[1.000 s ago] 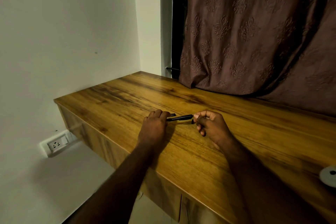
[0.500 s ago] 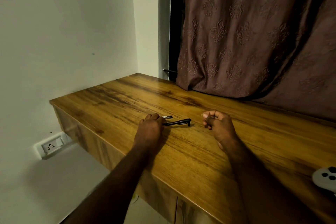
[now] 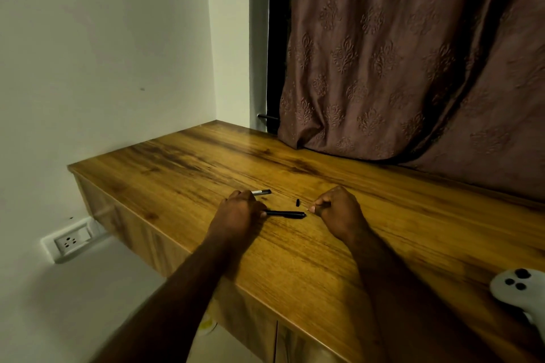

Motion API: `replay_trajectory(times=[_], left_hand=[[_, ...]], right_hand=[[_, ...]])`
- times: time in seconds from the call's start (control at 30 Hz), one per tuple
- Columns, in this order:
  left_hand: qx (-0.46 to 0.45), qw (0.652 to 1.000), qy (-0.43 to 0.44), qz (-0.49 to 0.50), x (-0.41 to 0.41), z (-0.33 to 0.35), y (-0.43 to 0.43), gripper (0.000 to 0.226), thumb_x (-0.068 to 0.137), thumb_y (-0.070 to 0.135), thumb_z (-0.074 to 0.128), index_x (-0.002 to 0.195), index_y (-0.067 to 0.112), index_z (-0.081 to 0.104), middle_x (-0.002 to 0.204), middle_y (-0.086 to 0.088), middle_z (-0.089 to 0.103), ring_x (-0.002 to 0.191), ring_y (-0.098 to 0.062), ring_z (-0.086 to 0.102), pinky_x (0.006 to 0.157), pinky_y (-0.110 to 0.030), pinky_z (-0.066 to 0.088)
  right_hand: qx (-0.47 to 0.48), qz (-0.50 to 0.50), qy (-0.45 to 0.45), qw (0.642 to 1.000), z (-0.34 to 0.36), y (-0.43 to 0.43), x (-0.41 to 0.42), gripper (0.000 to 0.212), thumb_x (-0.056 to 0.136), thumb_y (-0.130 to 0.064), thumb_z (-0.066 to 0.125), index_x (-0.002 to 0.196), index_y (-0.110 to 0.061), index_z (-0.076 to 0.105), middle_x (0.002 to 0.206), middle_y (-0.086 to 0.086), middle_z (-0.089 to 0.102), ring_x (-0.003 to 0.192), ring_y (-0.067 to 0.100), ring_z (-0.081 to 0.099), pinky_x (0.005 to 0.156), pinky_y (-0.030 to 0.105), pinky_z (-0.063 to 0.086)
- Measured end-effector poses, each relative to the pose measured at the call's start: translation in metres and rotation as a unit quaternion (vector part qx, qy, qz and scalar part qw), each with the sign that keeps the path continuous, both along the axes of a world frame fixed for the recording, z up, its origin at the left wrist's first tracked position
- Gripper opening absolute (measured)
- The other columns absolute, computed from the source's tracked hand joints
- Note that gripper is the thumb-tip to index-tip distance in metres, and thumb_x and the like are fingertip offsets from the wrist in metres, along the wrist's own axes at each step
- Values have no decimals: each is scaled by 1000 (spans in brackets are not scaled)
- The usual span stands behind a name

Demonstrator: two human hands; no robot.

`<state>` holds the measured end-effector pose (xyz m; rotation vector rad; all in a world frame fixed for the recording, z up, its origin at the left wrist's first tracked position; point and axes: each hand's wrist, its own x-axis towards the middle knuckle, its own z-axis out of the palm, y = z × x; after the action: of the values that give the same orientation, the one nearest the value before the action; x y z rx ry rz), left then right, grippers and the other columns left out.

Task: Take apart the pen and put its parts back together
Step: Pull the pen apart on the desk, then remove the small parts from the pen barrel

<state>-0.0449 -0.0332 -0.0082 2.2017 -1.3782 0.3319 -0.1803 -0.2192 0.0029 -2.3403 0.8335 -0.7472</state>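
On the wooden table, my left hand grips the left end of a black pen barrel, which lies along the table pointing right. Just behind the left hand's fingers lies a grey pen part with a dark tip; its left end is hidden by the fingers. A small black piece sits loose on the table between my hands. My right hand rests to the right of the barrel's tip, fingers curled, with nothing visible in them.
A white controller lies at the table's right edge. A brown patterned curtain hangs onto the back of the table. The white wall borders the left side, with a socket below table level.
My right hand pulled away from the barrel's tip to the right, and the small black piece now lies on the table. My left hand kept hold of the barrel.
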Motion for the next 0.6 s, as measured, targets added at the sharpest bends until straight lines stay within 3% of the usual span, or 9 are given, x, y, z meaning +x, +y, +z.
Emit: replay_trajectory(times=[0.13,0.43,0.53,0.6], left_hand=[[10,1000,6,-9,-1,2,0,38,86,39,40,98,24,72,97,-6,62,91,-22,56,78,-39,49],[13,1000,-14,-13,-2,2,1,11,83,21,59,86,21,70,92,-5,63,90,-21,57,74,-29,45],[17,1000,-15,-9,0,0,2,24,79,24,57,98,24,72,99,-3,63,95,-19,56,81,-35,49],[18,1000,-24,-6,-1,-2,1,30,75,30,54,100,27,72,101,-2,64,98,-20,57,82,-37,49]], right_hand=[[23,17,7,1000,1,-2,-1,25,78,-20,78,58,-30,67,65,-18,58,78,7,61,81,34,53],[35,22,-4,999,-3,-6,2,8,82,-17,73,76,-22,77,74,-15,65,83,10,64,84,37,54],[41,15,-39,998,-5,-5,3,7,86,-18,69,85,-18,76,88,-6,72,89,12,65,87,35,53],[62,27,-67,995,-4,-5,3,7,87,-16,68,88,-17,76,87,-7,70,89,12,65,86,32,52]])
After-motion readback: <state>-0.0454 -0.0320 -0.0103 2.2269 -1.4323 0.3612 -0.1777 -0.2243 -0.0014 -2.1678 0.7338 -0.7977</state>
